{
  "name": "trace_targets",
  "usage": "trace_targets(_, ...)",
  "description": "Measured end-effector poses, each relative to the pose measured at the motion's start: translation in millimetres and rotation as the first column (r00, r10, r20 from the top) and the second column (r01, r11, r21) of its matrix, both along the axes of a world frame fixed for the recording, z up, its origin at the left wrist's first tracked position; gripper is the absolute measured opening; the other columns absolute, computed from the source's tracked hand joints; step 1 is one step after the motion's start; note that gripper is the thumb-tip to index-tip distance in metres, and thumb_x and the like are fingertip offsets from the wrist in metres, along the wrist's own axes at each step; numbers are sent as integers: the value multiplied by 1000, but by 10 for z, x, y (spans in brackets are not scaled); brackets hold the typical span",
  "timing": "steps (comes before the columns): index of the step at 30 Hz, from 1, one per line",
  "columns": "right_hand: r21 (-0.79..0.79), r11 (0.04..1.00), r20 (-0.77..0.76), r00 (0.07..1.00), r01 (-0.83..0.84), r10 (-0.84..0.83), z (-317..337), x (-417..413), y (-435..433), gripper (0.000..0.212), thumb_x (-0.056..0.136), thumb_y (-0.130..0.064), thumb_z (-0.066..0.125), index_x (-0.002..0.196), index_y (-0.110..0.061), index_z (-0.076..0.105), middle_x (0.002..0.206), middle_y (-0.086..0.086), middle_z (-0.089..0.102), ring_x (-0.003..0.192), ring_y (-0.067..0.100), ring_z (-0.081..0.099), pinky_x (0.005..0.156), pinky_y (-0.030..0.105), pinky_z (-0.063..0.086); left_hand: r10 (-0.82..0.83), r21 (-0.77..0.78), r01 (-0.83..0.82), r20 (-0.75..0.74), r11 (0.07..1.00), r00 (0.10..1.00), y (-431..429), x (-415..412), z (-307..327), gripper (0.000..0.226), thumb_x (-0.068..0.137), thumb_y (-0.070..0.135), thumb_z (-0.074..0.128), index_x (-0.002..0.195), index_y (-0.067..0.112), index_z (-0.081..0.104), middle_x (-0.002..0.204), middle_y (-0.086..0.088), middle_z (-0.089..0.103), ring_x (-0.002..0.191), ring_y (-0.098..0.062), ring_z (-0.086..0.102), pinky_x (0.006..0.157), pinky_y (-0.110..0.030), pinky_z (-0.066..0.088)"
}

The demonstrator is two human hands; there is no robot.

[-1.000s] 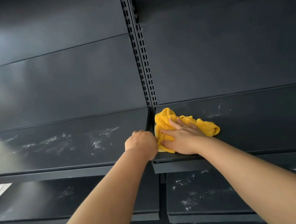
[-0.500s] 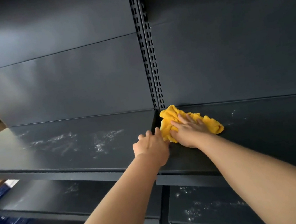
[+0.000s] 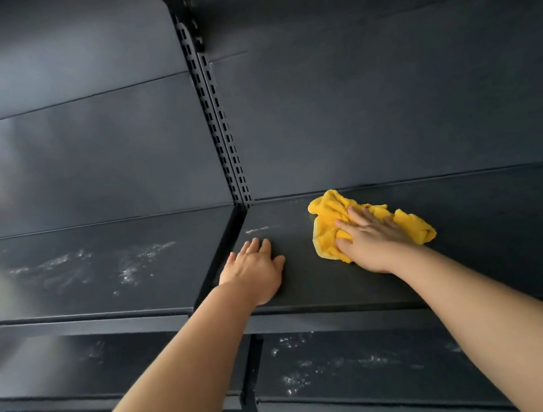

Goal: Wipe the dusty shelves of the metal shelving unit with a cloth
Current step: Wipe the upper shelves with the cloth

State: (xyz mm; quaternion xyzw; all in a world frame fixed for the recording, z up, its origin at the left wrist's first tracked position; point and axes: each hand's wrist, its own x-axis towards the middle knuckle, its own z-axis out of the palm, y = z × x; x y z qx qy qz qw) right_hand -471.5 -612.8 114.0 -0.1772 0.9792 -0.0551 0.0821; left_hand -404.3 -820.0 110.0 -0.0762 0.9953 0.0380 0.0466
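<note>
Right of centre in the frame, on the upper right shelf point(image 3: 494, 231): a crumpled yellow cloth point(image 3: 328, 214), bunched into a rough oblong, long axis slanting from upper left, close to the dark back panel point(image 3: 388, 104), down toward lower right; one puffed end toward the shelf's rear, the other toward the right edge of the picture. Pinned flat beneath the right hand point(image 3: 377, 247), palm down, fingers straight and slightly spread over the middle of the fabric, pointing up-left, thumb at the cloth's near left edge, no curl or pinch to be seen. On the same shelf, a short white dust streak point(image 3: 256, 230) near its left end, just beyond the fingertips of the left hand point(image 3: 255, 273). Left hand palm down on the bare metal beside the gap between the two bays, fingers straight and close together, pointing toward the back, thumb angled out to the right, holding nothing, apart from the cloth. Left of centre, on the upper left shelf point(image 3: 50, 293), broad white dust smears point(image 3: 133, 265). Between the bays, a slotted upright point(image 3: 218, 126) climbing toward the top of the frame. Below, lower shelves point(image 3: 423, 376) speckled with white dust. Both bare forearms rising from the bottom edge, left from lower left, right from lower right
</note>
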Motion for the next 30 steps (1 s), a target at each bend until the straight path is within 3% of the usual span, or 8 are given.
trace_targets(5,23,999,4,999,36,-36,-9,40,364,57,99,-51,10,153,-35,-1,160,-5,-18,148,20,-14,120,47,-3,83,-80,-76,93,994,992,133,-152,130,49,102,37,27,137,7,42,143,-16,42,131,-32,40,106,-44,35)
trace_targets(10,36,993,-3,994,113,-113,-16,-103,557,60,99,-52,10,153,-31,-5,160,-1,-17,148,23,-14,119,47,-3,132,-111,-121,101,987,986,323,-231,80,55,101,46,24,145,14,30,143,-25,36,133,-41,35,104,-50,38)
trace_targets(17,-51,945,14,947,322,-322,-41,-560,598,70,98,-51,18,153,-19,-12,160,8,-15,148,26,-12,120,45,-3,91,-264,-74,54,962,994,360,-322,84,39,101,35,28,124,11,47,122,-14,57,109,-37,56,81,-42,47)
trace_targets(26,-36,983,15,983,182,-182,34,-776,327,64,99,-48,20,154,-25,1,162,1,-7,149,25,-3,119,44,4,74,-316,-85,-46,945,996,460,-343,132,34,98,32,34,121,11,46,112,-11,64,99,-32,62,67,-33,45)
trace_targets(30,-39,997,-8,998,60,-61,20,-757,-29,61,99,-48,20,154,-26,5,162,-1,-3,149,24,1,119,43,6,40,-247,-73,-138,966,990,311,-279,182,30,97,34,38,106,14,57,109,-7,62,96,-26,60,64,-30,37)
